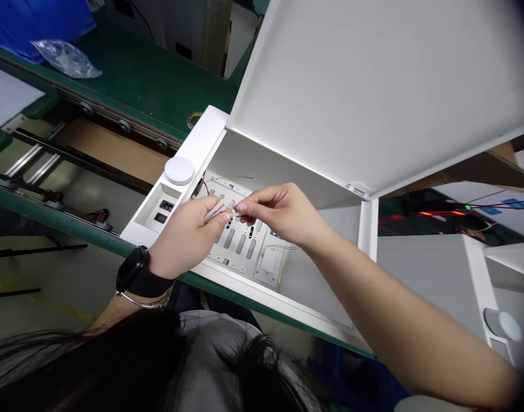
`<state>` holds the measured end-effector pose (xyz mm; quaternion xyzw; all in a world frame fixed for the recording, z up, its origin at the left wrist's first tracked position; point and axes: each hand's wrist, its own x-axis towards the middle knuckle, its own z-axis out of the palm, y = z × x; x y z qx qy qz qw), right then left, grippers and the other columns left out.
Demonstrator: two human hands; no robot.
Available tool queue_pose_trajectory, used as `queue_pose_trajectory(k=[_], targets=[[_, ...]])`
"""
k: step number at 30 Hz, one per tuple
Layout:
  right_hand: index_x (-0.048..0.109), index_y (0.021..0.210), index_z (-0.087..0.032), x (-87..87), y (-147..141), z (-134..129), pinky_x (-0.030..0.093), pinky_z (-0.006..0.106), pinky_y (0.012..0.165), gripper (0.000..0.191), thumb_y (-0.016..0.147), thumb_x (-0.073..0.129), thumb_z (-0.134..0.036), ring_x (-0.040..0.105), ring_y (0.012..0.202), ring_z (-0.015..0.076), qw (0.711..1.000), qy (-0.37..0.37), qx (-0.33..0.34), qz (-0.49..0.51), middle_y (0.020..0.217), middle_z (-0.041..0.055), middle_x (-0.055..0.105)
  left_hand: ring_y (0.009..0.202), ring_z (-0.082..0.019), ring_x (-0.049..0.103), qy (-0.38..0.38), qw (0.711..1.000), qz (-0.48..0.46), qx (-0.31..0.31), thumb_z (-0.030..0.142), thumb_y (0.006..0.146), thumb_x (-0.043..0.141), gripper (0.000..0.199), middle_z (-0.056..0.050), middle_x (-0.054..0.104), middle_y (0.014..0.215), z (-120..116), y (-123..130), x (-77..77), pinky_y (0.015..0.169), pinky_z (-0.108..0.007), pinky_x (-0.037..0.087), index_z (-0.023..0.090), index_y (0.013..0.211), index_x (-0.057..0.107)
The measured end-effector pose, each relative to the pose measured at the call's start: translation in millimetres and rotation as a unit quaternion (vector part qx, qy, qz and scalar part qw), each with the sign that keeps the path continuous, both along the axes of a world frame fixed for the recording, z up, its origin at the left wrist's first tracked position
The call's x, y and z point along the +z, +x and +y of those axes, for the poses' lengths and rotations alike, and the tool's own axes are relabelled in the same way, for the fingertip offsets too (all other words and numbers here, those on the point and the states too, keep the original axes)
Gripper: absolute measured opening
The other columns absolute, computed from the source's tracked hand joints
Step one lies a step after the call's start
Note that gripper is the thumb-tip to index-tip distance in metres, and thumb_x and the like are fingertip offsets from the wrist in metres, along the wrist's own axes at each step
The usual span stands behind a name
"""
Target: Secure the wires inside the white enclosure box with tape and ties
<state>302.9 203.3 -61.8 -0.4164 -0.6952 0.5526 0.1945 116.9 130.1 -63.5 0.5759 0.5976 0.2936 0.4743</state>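
My left hand (186, 232), with a black watch on its wrist, is closed around a few thin white strips (214, 212) that look like cable ties. The fingertips of my right hand (283, 214) pinch the far end of a strip, almost touching the left fingers. Both hands are above the open white cabinet (317, 316). Under them, inside it, lies a slotted white panel (240, 246) with small black parts, partly covered by my hands. A red wire (205, 187) curves beside the left fingers. Thin wires run to a square white piece (269, 262).
The cabinet's large white lid (373, 80) stands raised at the back. A round white knob (178, 170) and black sockets (160, 217) are on its left end. Left lie a tape roll (193, 119) and plastic bag (68, 58). Another white cabinet (429, 280) stands right.
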Motion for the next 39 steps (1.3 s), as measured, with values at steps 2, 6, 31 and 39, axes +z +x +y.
queue_pose_trajectory(k=[2,6,31,39], targets=[[0.076,0.080,-0.015,3.1,2.2,-3.5,0.052,0.030,0.061,0.041,0.072,0.076,-0.055,0.061,0.062,0.0152,0.998,-0.061,0.031,0.005,0.069,0.0062,0.069,0.060,-0.012,0.045,0.020,0.999,0.037,-0.012,0.033,0.093,0.050,0.027,0.003,0.048,0.062,-1.0,1.3,-2.1,0.056,-0.027,0.033,0.019,0.070,0.047],[0.074,0.080,-0.014,2.7,7.7,-0.3,0.054,0.031,0.063,0.038,0.066,0.082,-0.048,0.064,0.064,0.0157,0.989,-0.130,0.074,-0.011,0.070,0.0065,0.070,0.060,-0.012,0.048,0.026,0.997,0.077,-0.017,0.035,0.089,0.057,0.019,0.003,0.055,0.066,-2.8,3.8,-3.7,0.056,-0.027,0.035,0.020,0.078,0.056],[0.075,0.110,-0.025,-209.8,87.9,10.5,0.045,0.025,0.096,0.032,0.089,0.052,-0.017,0.065,0.103,0.0180,0.873,0.132,0.082,-0.462,0.110,0.0002,0.073,0.054,-0.010,0.049,-0.015,0.975,-0.151,0.160,0.042,0.089,0.058,0.014,0.004,0.052,0.070,-3.6,0.7,-3.5,0.045,-0.023,0.034,0.030,0.097,0.059],[0.062,0.131,-0.026,-206.9,87.0,5.3,0.046,0.029,0.085,0.049,0.089,0.044,-0.007,0.065,0.096,0.0217,0.821,0.197,0.193,-0.499,0.107,0.0059,0.072,0.056,-0.011,0.049,-0.015,0.978,-0.142,0.153,0.042,0.089,0.058,0.015,0.004,0.055,0.071,-3.8,0.4,-1.8,0.047,-0.023,0.039,0.030,0.098,0.059]])
